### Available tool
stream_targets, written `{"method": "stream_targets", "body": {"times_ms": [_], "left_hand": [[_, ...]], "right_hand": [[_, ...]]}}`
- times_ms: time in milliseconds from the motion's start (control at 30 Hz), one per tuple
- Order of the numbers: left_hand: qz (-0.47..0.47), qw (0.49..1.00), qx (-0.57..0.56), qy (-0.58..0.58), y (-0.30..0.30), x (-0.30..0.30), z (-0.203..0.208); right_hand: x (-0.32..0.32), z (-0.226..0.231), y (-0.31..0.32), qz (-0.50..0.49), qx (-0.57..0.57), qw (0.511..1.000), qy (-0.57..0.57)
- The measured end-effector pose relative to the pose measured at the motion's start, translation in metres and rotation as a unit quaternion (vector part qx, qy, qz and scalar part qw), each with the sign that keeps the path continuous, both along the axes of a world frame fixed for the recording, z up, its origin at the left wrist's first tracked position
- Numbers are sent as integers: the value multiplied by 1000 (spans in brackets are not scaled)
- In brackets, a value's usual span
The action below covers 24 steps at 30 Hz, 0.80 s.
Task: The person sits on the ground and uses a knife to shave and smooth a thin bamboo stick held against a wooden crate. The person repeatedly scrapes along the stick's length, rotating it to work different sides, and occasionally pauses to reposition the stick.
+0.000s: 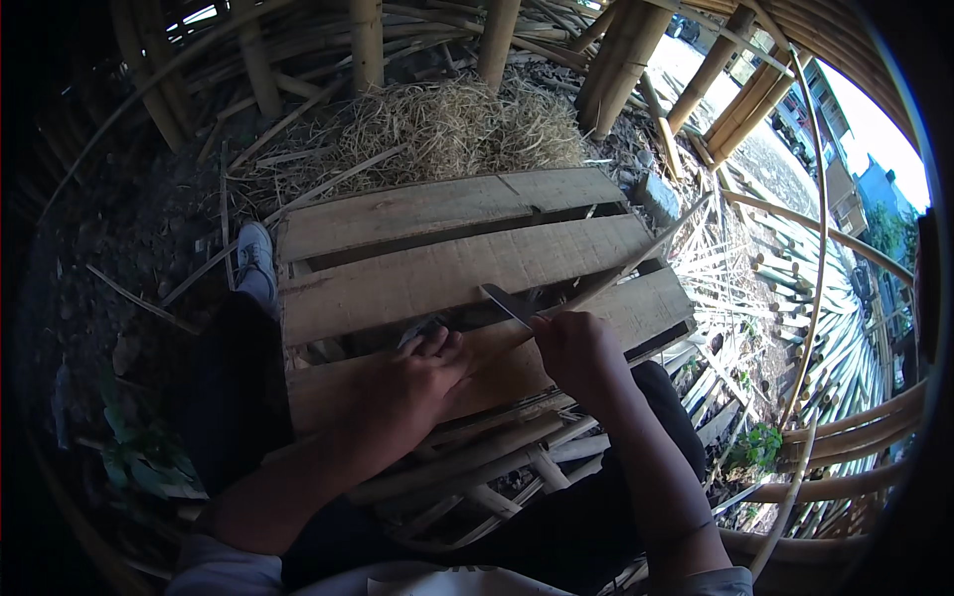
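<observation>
R fingers (550,337) grip knife (508,304); L fingers (435,344) nr strip (638,256).

A slatted wooden surface (437,268) is standing on littered ground (129,228). Beyond the surface, a heap of pale shavings (467,129) is lying, and bamboo posts (366,45) are rising farther back. Left of the surface, the ground is lying in shade. Right of the surface, sunlight is falling across cut bamboo poles (835,348), a leafy plant (760,446) is growing, and farther out bright sky (884,124) is showing.
</observation>
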<state>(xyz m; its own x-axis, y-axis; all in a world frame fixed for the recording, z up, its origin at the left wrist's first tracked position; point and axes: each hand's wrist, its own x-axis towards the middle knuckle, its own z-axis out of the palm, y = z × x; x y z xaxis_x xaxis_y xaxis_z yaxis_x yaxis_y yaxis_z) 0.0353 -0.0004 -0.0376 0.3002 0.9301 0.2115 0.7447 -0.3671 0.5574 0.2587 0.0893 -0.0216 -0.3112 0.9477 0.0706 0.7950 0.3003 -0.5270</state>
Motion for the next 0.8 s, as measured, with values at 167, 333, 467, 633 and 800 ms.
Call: {"method": "stream_targets", "body": {"times_ms": [167, 333, 467, 633, 800], "left_hand": [[-4, 1000, -7, 13, 2, -2, -2], [6, 1000, 21, 10, 3, 1, -4], [19, 998, -34, -54, 4, -3, -2], [17, 994, -38, -96, 8, -3, 2], [23, 993, -33, -111, 8, -7, -3]], "right_hand": [[19, 22, 30, -95, -22, 994, -45], [0, 13, -3, 2, -40, 999, 6], [21, 15, 30, -108, -32, 993, -39], [-4, -5, -6, -38, 20, 999, 34], [14, -3, 27, -104, 34, 994, 9]]}}
